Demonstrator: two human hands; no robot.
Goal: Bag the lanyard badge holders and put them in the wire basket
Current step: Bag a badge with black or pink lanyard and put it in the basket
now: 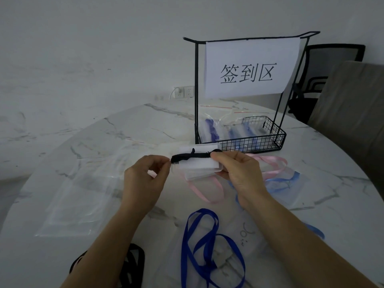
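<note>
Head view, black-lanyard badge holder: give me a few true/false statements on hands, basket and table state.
1. Both hands grip the black lanyard wound around a clear badge holder. True: the left hand pinches one end and the right hand holds the other.
2. The wire basket is empty. False: it already holds bagged holders with blue lanyards.
3. A stack of clear bags lies on the table left of the hands. True.
4. The held badge holder is already inside a bag. False: it is bare, held above the table.
5. A pink lanyard lies in the basket. False: it lies on the table in front of the basket.
</note>
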